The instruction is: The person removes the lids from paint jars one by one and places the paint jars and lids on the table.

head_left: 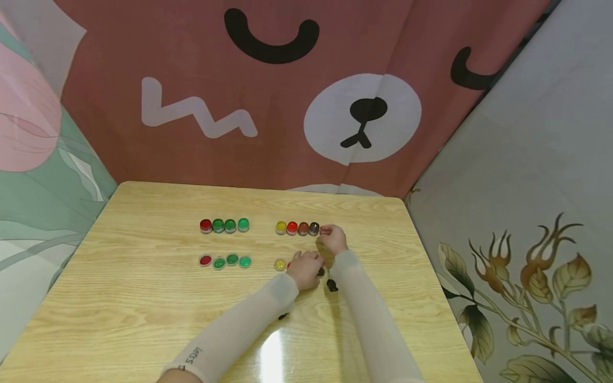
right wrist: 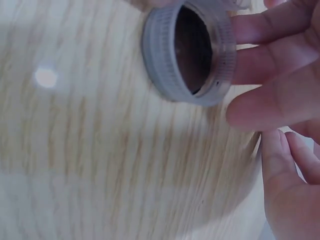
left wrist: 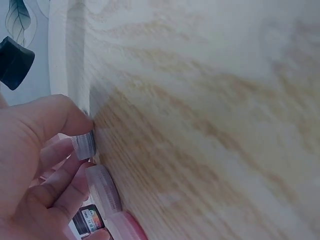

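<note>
My left hand (head_left: 305, 268) reaches over the front row and pinches a small clear ribbed lid (left wrist: 84, 145) between thumb and fingers, close against the table. Most of this lid is hidden by the hand in the head view. My right hand (head_left: 333, 238) is beside the dark paint pot (head_left: 313, 229), which ends the back row. In the right wrist view, its fingertips touch the side of a ribbed clear round pot (right wrist: 192, 55) with dark contents. A second clear lid (left wrist: 104, 190) and a red one (left wrist: 129, 227) stand just past the left fingers.
Left of the dark pot are brown (head_left: 303, 229), red (head_left: 292, 228) and yellow (head_left: 281, 227) pots, with a yellow lid (head_left: 280, 265) in front. Another back-row group has a dark red pot (head_left: 206, 226) and green ones (head_left: 230, 226); matching lids (head_left: 232, 259) lie before them on the wooden table (head_left: 119, 298).
</note>
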Demonstrator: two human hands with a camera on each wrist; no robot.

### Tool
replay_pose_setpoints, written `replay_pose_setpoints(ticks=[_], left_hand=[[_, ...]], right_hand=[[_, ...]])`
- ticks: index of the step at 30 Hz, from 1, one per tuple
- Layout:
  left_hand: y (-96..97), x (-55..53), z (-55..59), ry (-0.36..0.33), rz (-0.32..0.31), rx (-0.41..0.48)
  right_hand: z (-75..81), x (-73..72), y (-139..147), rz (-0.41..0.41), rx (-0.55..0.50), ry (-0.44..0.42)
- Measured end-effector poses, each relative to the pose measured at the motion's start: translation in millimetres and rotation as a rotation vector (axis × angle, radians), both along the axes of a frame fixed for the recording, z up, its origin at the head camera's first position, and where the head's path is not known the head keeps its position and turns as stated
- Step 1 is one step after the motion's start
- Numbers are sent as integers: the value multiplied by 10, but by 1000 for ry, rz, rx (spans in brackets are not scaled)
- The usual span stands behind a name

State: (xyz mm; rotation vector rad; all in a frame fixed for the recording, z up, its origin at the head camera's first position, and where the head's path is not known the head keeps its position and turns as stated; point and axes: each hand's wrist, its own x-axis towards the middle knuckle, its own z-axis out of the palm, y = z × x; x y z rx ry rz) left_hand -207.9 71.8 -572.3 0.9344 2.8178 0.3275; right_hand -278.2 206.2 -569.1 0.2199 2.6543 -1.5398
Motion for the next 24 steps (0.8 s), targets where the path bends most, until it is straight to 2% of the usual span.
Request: replay_pose_setpoints(ticks=[6, 12, 15, 19, 24], left_hand=[[-56, 9, -3, 9, 13, 58], [-239, 11, 1, 78, 46, 135], [-404, 9, 40, 104, 79, 165], [-691, 6, 73, 89, 144, 172], [-1150, 32, 169, 11, 236, 140]], right_hand=[[29, 62, 30, 38, 72, 21], [76, 153, 25, 126, 184, -20], [123, 209, 43, 199, 244, -34], [223, 320, 112, 289, 333, -47], [330, 521, 240, 272, 394, -69]])
